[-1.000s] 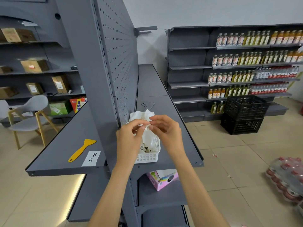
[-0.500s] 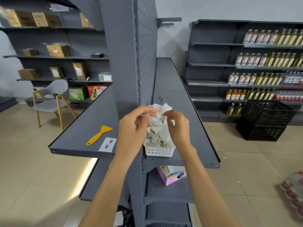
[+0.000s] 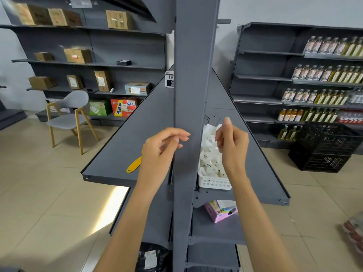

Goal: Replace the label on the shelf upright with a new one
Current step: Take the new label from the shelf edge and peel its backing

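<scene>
The grey shelf upright (image 3: pixel 188 75) runs straight up the middle of the view, and no label shows on its face. My left hand (image 3: pixel 163 148) is just left of it, thumb and fingertips pinched close against its edge; whether something small sits between them is unclear. My right hand (image 3: pixel 231 142) hovers to the right of the upright, fingers curled and thumb raised, above a white basket (image 3: pixel 215 183) full of crumpled white paper scraps (image 3: pixel 208 152). A yellow scraper (image 3: pixel 133 165) lies on the left shelf, partly hidden behind my left hand.
Grey shelf boards (image 3: pixel 125 146) stretch away on both sides of the upright. A pink box (image 3: pixel 220 213) sits on the lower shelf. A grey chair (image 3: pixel 68 112) stands at the left and a black crate (image 3: pixel 324 148) at the right. Bottles (image 3: pixel 324 75) fill the far right shelving.
My hands were together over the basket, pinching something white; now they are apart, the left by the upright's face. The view has swung to face the upright head-on.
</scene>
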A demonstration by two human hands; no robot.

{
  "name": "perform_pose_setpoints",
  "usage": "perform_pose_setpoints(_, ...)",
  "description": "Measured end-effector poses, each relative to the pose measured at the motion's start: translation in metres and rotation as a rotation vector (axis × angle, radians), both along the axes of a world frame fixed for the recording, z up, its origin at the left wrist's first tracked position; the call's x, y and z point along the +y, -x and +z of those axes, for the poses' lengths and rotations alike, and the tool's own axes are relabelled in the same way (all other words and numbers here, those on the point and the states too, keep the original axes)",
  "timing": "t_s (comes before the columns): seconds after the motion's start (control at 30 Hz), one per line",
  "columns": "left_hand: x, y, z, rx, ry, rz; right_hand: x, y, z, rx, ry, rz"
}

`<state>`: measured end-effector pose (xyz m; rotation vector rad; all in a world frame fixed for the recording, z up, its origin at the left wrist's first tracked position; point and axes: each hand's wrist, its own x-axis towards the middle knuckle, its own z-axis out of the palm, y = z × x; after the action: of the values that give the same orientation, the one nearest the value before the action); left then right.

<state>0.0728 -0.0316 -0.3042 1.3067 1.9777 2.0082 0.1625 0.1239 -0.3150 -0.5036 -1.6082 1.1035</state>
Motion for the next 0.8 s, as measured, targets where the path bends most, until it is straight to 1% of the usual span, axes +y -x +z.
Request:
perform_pose_setpoints(0.07,-0.007,0.013,-0.001,0.018,0.023,0.009,-0.021,0.003,0.021,-0.001,-0.062,0.127)
perform_pose_setpoints(0.1,-0.008,0.016,-0.001,0.028,0.034,0.022,-0.027,0.001,0.03,-0.046,-0.116,0.205)
perform_pose_setpoints(0.2,-0.023,0.043,-0.005,0.068,0.063,0.039,-0.055,0.013,0.044,-0.273,-0.224,0.404)
perform_pose_setpoints(0.27,-0.032,0.064,-0.014,0.104,0.155,0.033,-0.07,0.027,0.039,-0.45,-0.246,0.485)
perform_pose_setpoints(0.33,-0.037,0.087,-0.033,0.132,0.338,0.034,-0.079,0.046,0.021,-0.648,-0.22,0.485)
perform_pose_setpoints(0.43,-0.041,0.117,-0.071,0.178,0.657,0.159,-0.085,0.081,-0.02,-0.993,-0.159,0.476)
perform_pose_setpoints(0.5,-0.04,0.129,-0.09,0.205,0.777,0.193,-0.08,0.109,-0.045,-1.158,-0.112,0.467)
perform_pose_setpoints(0.57,-0.034,0.14,-0.1,0.215,0.829,0.13,-0.072,0.135,-0.058,-1.228,-0.15,0.366)
perform_pose_setpoints(0.67,-0.021,0.159,-0.103,0.227,0.874,0.003,-0.057,0.161,-0.064,-1.349,-0.284,0.234)
perform_pose_setpoints(0.73,-0.013,0.169,-0.1,0.253,0.901,-0.052,-0.05,0.169,-0.06,-1.428,-0.277,0.186)
perform_pose_setpoints(0.8,-0.006,0.174,-0.096,0.266,0.92,-0.111,-0.045,0.172,-0.056,-1.485,-0.226,0.163)
